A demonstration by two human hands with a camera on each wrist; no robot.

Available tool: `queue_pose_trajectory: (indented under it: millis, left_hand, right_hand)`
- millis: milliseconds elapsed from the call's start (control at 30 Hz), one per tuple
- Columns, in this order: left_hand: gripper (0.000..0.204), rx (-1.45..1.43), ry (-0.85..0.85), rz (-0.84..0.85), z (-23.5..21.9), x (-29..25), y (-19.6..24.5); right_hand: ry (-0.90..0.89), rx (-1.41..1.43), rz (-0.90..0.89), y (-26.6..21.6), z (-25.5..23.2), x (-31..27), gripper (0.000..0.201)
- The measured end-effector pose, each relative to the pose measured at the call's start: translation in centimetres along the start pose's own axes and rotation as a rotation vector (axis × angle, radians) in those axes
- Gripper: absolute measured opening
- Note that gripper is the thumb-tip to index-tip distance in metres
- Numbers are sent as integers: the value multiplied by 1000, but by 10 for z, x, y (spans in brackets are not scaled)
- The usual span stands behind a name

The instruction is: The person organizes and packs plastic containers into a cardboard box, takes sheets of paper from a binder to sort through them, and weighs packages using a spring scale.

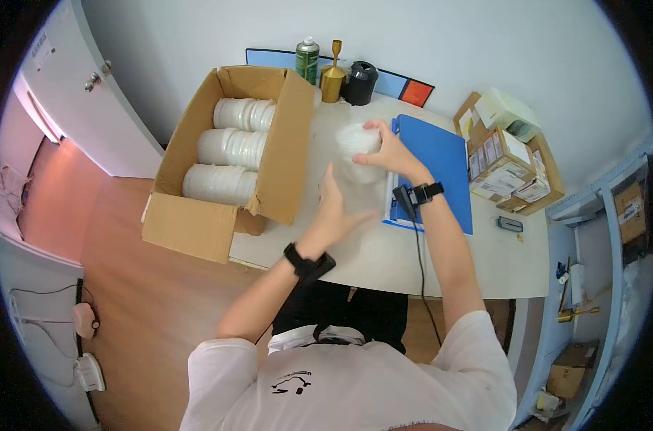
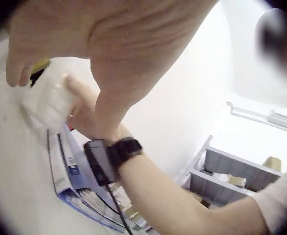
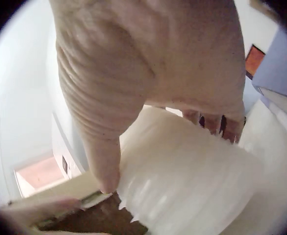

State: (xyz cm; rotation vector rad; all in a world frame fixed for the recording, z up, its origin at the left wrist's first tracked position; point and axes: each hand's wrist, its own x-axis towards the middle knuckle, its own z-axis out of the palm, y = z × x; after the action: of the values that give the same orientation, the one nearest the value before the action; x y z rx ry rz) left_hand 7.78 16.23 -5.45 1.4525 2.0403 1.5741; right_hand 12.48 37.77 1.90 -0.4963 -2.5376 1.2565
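Note:
My right hand (image 1: 392, 154) grips a stack of nested, round, translucent white plastic pieces (image 1: 355, 144), thumb on one side and fingers on the other. Up close in the right wrist view, the stack (image 3: 182, 181) shows ridged edges with small tabs. My left hand (image 1: 333, 215) is spread beside it, between the stack and the cardboard box, fingers straight and holding nothing. The open cardboard box (image 1: 287, 154) stands to the left with rows of similar wrapped white stacks (image 1: 222, 185) inside. The left wrist view shows the left hand (image 2: 109, 54) in front of the right.
Blue binders (image 1: 434, 169) lie right of the stack. A green spray can (image 1: 307, 61), a brass candlestick (image 1: 333, 75) and a black canister (image 1: 361, 82) stand by the wall. Small cartons (image 1: 506, 165) fill a box at the right, near a grey device (image 1: 509, 224).

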Motion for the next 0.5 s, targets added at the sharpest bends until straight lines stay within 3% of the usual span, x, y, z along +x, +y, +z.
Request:
queue_pose_trajectory:
  millis: [67,200,300,367,400,467,500]
  left_hand:
    - [132,-147,45,-276,18,22,-19]
    - [138,-271,-56,-233,11,47,-19]
    - [138,-346,0,-218,3,54,-27]
    - [131,-119,20,-13,-11,57,-26]
    - [131,-106,6,-7,-16,60,-30]
    - [121,-434,-155,-67,-23,61,-39]
    - [121,-426,-161,-67,-24,61,-41]
  right_hand:
    - [-16,70,-5,4,6,-14,79]
    - [-13,321,94,0,15,-38,75]
    - [-30,283,79,2,17,-43,76]
    - [-175,-8,54,-8,6,-44,58]
    - [-162,7,51,-4,1,-38,58]
    - [-364,404,-8,3,-10,-17,41]
    - [-325,437,74,-4,-13,-5,32]
